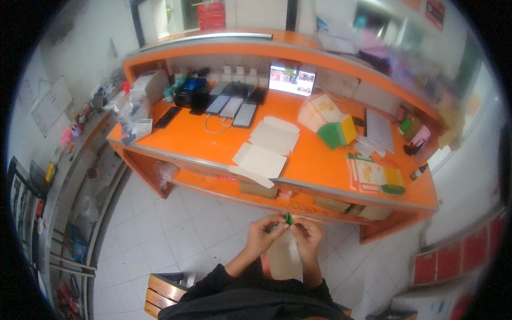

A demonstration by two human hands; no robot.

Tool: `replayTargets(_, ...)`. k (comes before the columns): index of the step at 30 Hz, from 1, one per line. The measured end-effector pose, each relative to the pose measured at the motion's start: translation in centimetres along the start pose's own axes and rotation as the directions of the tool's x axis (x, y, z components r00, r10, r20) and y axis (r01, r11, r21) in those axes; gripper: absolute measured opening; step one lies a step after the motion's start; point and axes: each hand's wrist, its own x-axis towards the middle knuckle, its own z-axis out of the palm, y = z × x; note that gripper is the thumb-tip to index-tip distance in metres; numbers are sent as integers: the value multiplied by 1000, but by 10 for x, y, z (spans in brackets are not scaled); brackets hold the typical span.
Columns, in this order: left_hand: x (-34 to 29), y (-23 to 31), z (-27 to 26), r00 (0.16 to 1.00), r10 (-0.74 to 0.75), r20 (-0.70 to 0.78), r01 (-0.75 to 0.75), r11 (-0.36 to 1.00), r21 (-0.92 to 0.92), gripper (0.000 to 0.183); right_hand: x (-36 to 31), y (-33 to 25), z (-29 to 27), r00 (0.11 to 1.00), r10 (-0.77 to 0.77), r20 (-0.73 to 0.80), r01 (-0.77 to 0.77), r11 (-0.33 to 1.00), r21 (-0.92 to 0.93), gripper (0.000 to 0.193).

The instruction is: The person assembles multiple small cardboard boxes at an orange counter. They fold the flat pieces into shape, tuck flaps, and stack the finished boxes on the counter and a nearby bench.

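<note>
Green-ended cardboard point(282, 255) is pinched by the left hand point(260, 235) and right hand point(309, 238), fingertips nearly together at its folded tip; it is held before the orange desk point(200, 143), where a pale unfolded carton point(261, 159) lies, phones point(245, 115) farther back.

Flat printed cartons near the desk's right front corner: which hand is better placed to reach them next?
Probably the right hand: it is nearer the flat printed cartons, which lie to its right. It and the left hand both pinch the green flap, so the left would hold alone.
</note>
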Motion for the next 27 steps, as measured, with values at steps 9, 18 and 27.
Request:
replayTargets(9, -11, -1, 2, 977, 213, 9, -209, 951, 229, 11, -6, 31, 6, 963, -264, -60, 252, 956, -149, 14)
replayTargets(18, 4, -11, -14, 996, 80, 44, -81, 997, 15, 19, -16, 4, 20, 997, 66, 49, -80, 908, 411, 63)
replayTargets(27, 12, 14, -33, 987, -150, -59, 131, 958, -256, 32, 0, -38, 8, 916, -389, 103, 395, 821, -413, 71)
